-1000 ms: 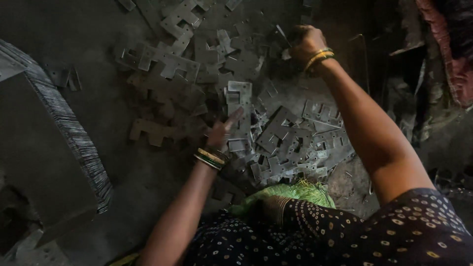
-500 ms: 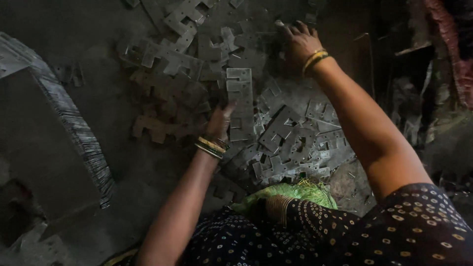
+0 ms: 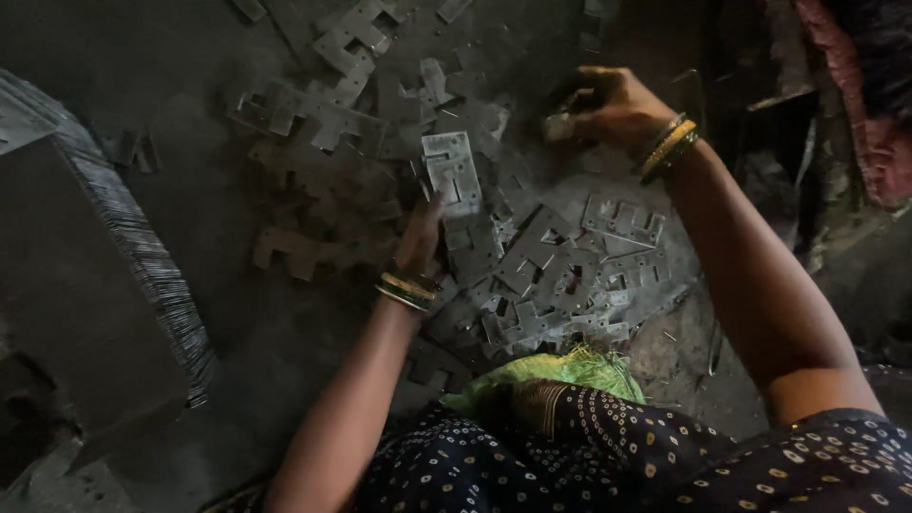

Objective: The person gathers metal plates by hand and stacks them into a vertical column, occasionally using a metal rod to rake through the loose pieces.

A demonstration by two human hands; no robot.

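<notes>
Nearest, the left hand [image 3: 421,245] reaches into the heap of flat metal stampings [image 3: 532,275], its fingertips touching the lower edge of a pale rectangular plate [image 3: 450,174] that lies atop the heap; whether the fingers pinch it cannot be told. Beyond the heap's far edge, the right hand [image 3: 608,104] curls its fingers around one small metal piece [image 3: 560,125], mostly hidden. The stampings overlap in the gloom, too many to count.

two hands [image 3: 423,237], dozens of metal plates [image 3: 570,275]
</notes>
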